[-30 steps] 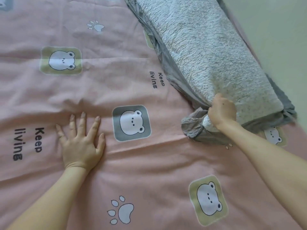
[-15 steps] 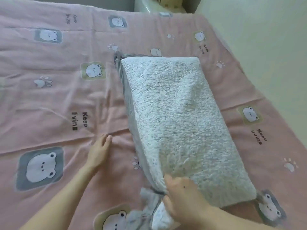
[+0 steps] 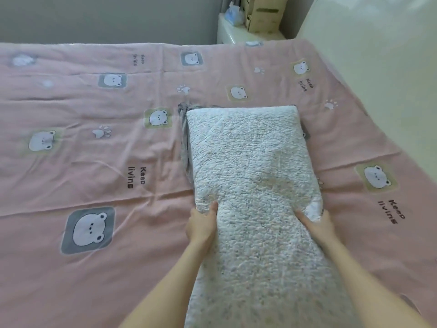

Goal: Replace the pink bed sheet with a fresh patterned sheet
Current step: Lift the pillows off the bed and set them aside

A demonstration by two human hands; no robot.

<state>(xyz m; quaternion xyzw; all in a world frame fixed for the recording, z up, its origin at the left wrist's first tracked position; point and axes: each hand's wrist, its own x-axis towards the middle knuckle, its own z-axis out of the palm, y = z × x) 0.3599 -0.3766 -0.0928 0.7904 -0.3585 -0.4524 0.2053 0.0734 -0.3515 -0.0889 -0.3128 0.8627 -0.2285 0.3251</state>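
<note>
The left hand [image 3: 202, 224] clasps the near left edge of the folded fleecy blanket [image 3: 250, 166], thumb up along its side and fingers seemingly tucked beneath. The right hand [image 3: 318, 223] holds the opposite edge the same way, one finger lying on top, so the bundle is pinched between both palms. This looks like clearing the bed so the pink sheet [image 3: 94, 268] can come off, and that job is barely begun. The sheet lies spread flat over the whole bed, and no fresh sheet is in view. To do it well, lift the blanket clear and do not drag it, or the sheet will bunch up under it. Keep both hands level so the folds stay stacked. Mind the grey cloth [image 3: 183, 129] peeping out along the far left edge beyond the left hand, which could slip loose. Left of the grip the sheet runs wide and lightly creased, printed with bear faces, paw marks and "Keep living". Beyond the blanket's far end it meets a grey wall [image 3: 106, 17]. Further right of that stands a white cabinet [image 3: 227, 31] with a blue bag [image 3: 233, 13] and cardboard boxes [image 3: 262, 13] on it. Right of the grip the sheet ends at a pale cream surface [image 3: 378, 67], floor or wall I cannot tell.
</note>
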